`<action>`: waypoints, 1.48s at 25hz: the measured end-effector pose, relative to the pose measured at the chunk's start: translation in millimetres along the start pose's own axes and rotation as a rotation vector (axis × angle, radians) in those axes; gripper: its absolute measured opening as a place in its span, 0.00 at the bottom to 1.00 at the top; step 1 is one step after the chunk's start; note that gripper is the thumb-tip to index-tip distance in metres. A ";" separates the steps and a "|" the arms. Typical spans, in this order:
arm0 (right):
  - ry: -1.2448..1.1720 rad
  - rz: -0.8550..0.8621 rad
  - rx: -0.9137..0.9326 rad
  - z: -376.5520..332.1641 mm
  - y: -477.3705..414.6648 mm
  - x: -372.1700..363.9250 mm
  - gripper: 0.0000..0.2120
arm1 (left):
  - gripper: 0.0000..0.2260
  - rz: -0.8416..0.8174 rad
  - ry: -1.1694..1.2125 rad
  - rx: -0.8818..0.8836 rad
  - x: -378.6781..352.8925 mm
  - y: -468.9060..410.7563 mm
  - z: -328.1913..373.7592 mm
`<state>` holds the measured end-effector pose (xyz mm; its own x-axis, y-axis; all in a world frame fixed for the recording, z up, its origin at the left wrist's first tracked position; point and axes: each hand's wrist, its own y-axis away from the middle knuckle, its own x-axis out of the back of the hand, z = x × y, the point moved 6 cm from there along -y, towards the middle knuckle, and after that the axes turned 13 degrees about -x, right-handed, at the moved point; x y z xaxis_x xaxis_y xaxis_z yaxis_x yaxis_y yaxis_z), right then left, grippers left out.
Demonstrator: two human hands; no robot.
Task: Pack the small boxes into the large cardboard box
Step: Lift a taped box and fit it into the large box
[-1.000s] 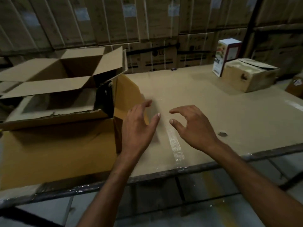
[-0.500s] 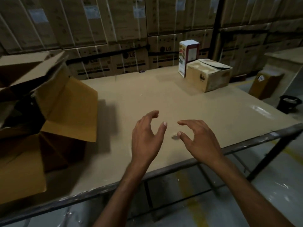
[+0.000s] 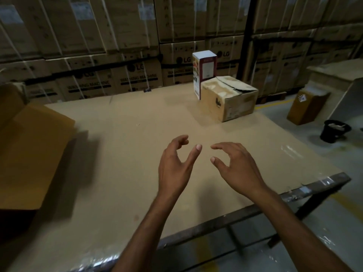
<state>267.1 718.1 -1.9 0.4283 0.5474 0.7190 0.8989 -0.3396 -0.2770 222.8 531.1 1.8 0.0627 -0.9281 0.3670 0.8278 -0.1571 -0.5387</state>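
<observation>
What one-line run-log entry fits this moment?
left hand: open, empty | right hand: open, empty | white carton, brown box: far table side | large cardboard box: left edge

both bare forearms reach forward from the bottom edge of the view, drawing closer together toward the hands. the left hand (image 3: 174, 165) is raised with its back to the camera, fingers loosely curled, thumb spread to the right, holding nothing. the right hand (image 3: 236, 167) sits just beside it, apart, palm down, fingers bent in a loose claw, thumb pointing left, also holding nothing
</observation>
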 end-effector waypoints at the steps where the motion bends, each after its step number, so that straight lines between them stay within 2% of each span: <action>1: 0.002 -0.004 -0.011 11.1 -14.7 0.3 0.16 | 0.23 0.003 0.029 0.002 -15.1 -14.3 -7.0; 10: 0.020 0.099 -0.124 90.5 -162.7 44.6 0.15 | 0.21 -0.080 0.177 0.043 -135.4 -135.4 -43.0; 14: -0.009 0.143 -0.156 128.2 -239.0 41.4 0.15 | 0.25 -0.078 0.203 0.104 -175.5 -182.2 -58.9; 19: 0.062 0.137 -0.081 180.1 -350.2 25.1 0.18 | 0.21 -0.099 0.158 0.166 -233.0 -229.1 -80.0; 24: 0.144 0.094 -0.085 240.9 -469.8 15.3 0.24 | 0.25 -0.143 0.106 0.230 -310.4 -288.9 -104.9; 28: 0.187 0.086 -0.256 290.4 -548.9 8.0 0.26 | 0.27 -0.140 0.094 0.275 -367.3 -329.0 -128.4; 30: 0.149 0.028 -0.388 317.2 -567.1 -3.5 0.28 | 0.28 -0.175 0.083 0.338 -389.0 -336.9 -145.5; 32: 0.071 -0.015 -0.440 331.0 -565.4 -16.6 0.29 | 0.28 -0.189 0.111 0.399 -401.5 -335.3 -158.0; 37: -0.002 -0.011 -0.448 306.6 -505.4 -25.2 0.29 | 0.21 0.048 0.021 0.451 -371.4 -300.9 -152.7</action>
<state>-169.6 1110.4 -75.5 0.4192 0.5540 0.7193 0.7750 -0.6310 0.0343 -134.7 871.5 -88.1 0.0990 -0.9381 0.3318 0.9847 0.0444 -0.1683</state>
